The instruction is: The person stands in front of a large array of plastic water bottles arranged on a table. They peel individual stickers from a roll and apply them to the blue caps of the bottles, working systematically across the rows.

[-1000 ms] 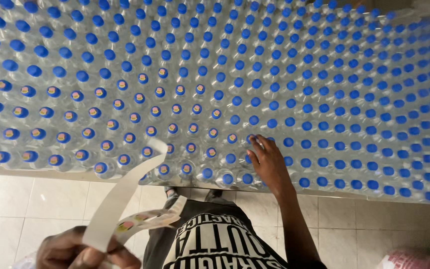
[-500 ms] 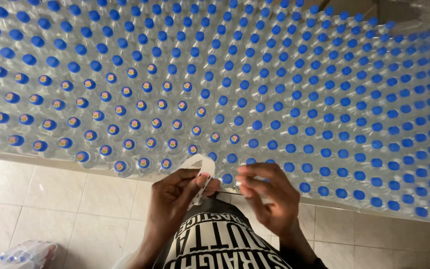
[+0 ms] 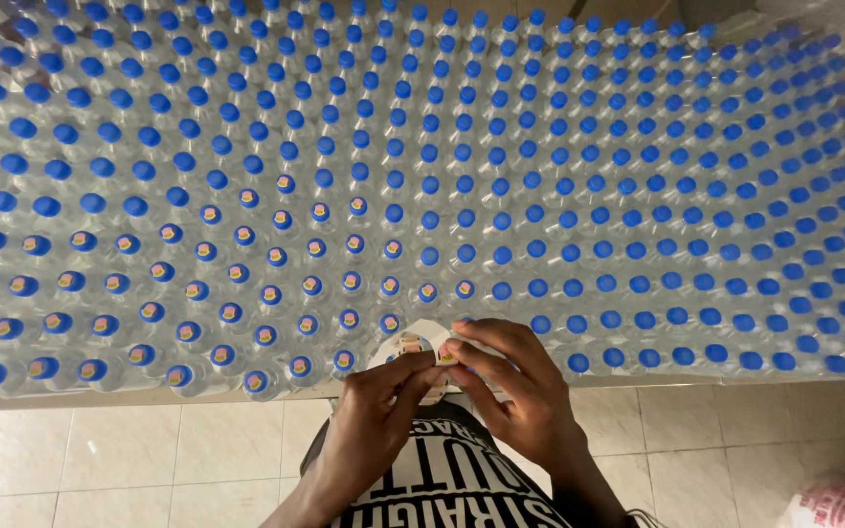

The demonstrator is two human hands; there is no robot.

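Pinching sticker strip between hands

The sticker strip is half hidden behind the fingers; its prints are too small to tell. The bottle field is cut off at left and top.

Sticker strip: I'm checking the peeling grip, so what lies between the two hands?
In the head view, only the white sticker strip lies between the left hand and right hand; both pinch it above the capped bottles.
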